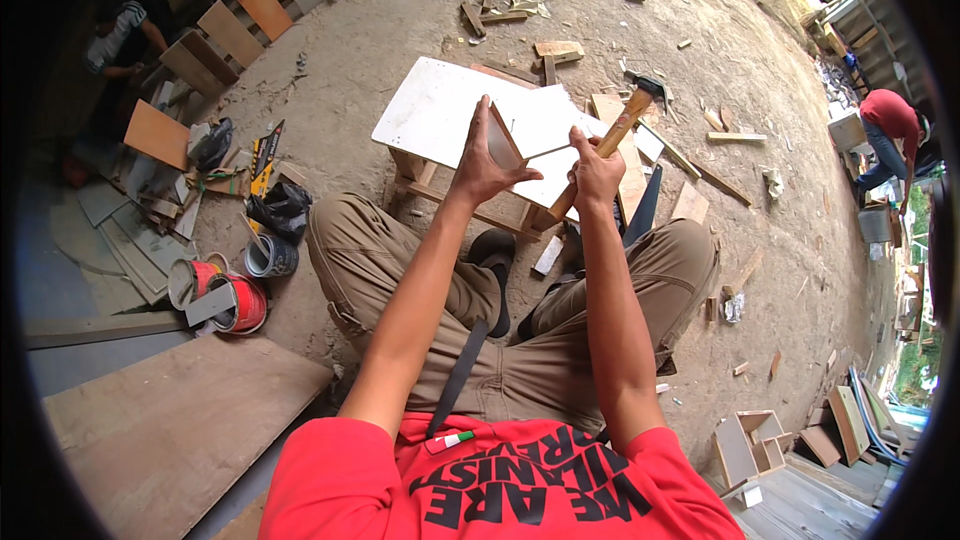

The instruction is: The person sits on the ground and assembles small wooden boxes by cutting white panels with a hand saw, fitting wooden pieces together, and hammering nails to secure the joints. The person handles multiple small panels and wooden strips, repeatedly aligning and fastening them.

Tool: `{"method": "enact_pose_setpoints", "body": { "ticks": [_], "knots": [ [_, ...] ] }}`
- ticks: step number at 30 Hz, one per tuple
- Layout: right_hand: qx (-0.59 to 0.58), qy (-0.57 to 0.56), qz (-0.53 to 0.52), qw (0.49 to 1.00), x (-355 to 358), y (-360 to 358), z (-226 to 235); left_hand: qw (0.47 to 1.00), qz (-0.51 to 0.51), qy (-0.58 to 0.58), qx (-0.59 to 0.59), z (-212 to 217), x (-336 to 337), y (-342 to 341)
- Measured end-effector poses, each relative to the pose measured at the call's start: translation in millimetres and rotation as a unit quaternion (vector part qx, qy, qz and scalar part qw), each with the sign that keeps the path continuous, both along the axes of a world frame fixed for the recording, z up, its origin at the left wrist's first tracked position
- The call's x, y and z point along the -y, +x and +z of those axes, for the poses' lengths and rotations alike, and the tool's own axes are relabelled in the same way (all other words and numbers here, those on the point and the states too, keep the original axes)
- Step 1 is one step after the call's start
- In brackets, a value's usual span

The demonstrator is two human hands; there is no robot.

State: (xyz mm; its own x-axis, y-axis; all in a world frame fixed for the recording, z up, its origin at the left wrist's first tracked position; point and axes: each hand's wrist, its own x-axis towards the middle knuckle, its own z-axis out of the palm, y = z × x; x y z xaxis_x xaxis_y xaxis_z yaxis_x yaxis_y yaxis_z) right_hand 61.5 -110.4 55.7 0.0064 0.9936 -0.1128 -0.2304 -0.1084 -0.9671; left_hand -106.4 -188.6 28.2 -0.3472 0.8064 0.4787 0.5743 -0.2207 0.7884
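Note:
My left hand [488, 155] is wrapped around a small white-faced board piece [505, 145], thumb toward me and fingers up along its far side. In my right hand [597, 172] is a hammer [622, 126], its wooden handle slanting up and its dark head to the upper right. The fingers of that hand also reach the edge of a white panel beside the piece; whether they pinch it is unclear. A thin dark mark, perhaps a nail, shows near the piece. Beneath both hands is a white board [425, 105] on a low wooden stand [415, 172] between my legs.
Wood offcuts [738, 137] lie about the dirt floor. A handsaw blade [643, 208] leans right of the stand. Red buckets [240, 302], a grey bucket [272, 258] and a black bag [280, 210] stand left. Two other people work at far left and far right. A small compartmented box [735, 448] sits lower right.

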Motion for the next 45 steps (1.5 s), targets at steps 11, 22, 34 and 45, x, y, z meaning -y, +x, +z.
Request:
{"method": "enact_pose_setpoints", "body": {
  "ticks": [11, 22, 34, 45],
  "knots": [
    [0.04, 0.031, -0.001, 0.999, -6, 4, -7, 0.998, -0.017, -0.017, 0.054, 3, -4, 1],
    [0.065, 0.04, -0.009, 0.997, -8, 5, -9, 0.997, -0.014, -0.052, 0.064, 15, -4, 3],
    [0.077, 0.059, -0.002, 0.995, -5, 5, 2, 0.996, -0.019, -0.048, 0.069, 8, -6, 0],
    [0.072, 0.065, 0.009, 0.995, -7, 6, 5, 0.998, -0.023, -0.052, 0.009, 7, -6, -4]
  ]
}}
